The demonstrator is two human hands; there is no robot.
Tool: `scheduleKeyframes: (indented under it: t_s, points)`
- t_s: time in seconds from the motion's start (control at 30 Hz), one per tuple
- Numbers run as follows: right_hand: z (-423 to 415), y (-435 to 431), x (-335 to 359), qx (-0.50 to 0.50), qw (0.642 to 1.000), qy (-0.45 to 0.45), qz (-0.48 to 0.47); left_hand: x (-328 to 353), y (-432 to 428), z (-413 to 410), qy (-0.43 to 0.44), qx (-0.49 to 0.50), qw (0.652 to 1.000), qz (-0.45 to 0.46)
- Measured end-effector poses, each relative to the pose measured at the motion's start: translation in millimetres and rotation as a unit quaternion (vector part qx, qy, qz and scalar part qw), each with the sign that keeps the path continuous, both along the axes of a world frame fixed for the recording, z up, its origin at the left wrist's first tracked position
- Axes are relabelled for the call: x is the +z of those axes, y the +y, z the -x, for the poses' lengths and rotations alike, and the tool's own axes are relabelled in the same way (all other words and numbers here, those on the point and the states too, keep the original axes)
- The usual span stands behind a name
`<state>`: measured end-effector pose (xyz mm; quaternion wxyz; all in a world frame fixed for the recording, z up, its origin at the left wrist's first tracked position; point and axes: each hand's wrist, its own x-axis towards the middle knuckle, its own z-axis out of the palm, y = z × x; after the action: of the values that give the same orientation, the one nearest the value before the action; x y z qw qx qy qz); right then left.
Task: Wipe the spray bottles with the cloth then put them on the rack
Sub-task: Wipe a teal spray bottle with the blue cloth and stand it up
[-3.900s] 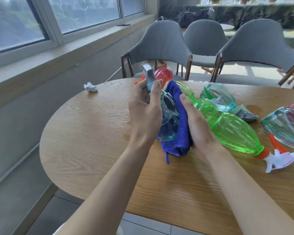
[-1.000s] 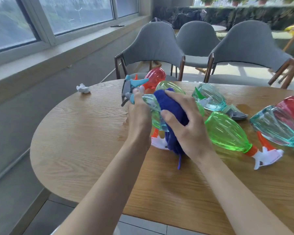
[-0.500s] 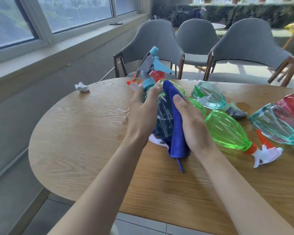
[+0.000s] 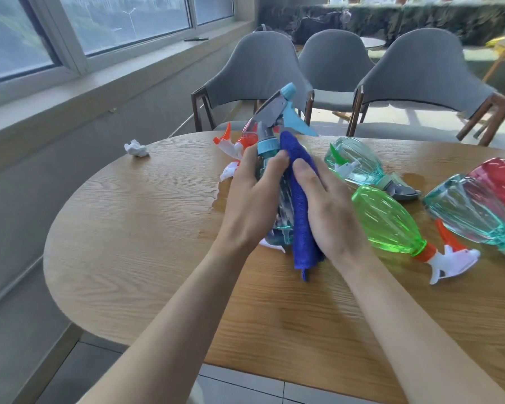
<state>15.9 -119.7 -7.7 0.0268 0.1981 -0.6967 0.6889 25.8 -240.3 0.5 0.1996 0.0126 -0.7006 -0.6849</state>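
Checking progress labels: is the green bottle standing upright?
No, the green bottle lies on its side on the table.

bright window daylight, soft blur, warped edges
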Motion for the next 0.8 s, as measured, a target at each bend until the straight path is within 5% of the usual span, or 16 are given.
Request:
scheduleKeyframes:
  t_s: [0.13,0.33,0.53,0.8]
  points:
    - [3.1,-2.4,-4.8,-0.011,0.998,0.052,-0.028,1.5,-2.6,2.6,0.005,0.016,1.000,-0.026]
    - [13.4,7.1,-0.7,0.047,0.987,-0.104,0.110,-0.8,1.9,-0.9,0.010,-0.047,0.999,-0.013]
    - [1.2,-0.4,-5.1,-0.001,0.997,0.076,-0.014,1.4,-1.0,4.3,-0.032,0.014,0.992,-0.122]
    - [6.7,-1.3,-9.1,-0.038,0.997,0.067,-0.029,-0.4,0.3,1.9,-0.033,0.021,0.996,-0.076]
